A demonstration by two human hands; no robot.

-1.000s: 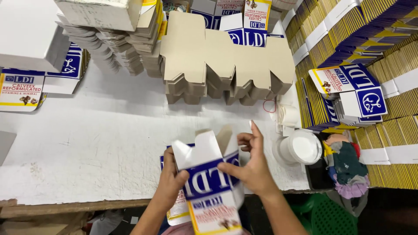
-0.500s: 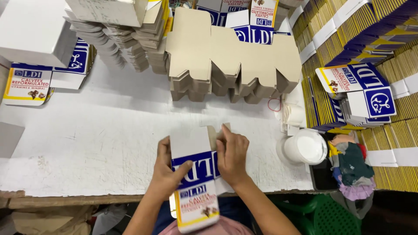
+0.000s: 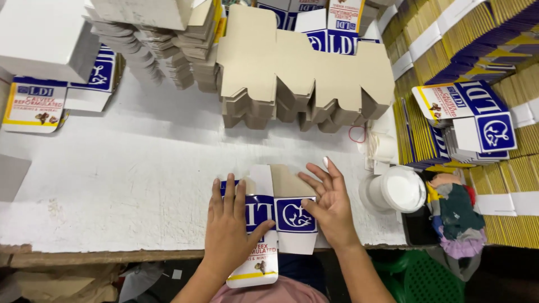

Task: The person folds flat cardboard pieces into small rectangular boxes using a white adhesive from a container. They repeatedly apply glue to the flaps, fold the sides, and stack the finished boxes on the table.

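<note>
While both palms press down at the near edge of a white worktable (image 3: 112, 168), a flattened blue-and-white carton (image 3: 268, 224) lies pinned beneath them. The left hand (image 3: 229, 224) rests flat on the carton's left panel, fingers held close together and pointing away from the person. The right hand (image 3: 330, 203) lies on the right flap, fingers spread wide. Beyond the fingertips sits a stack of brown die-cut blanks (image 3: 303, 73); just right of the right hand's fingers stands a white round tub (image 3: 396, 189).
</note>
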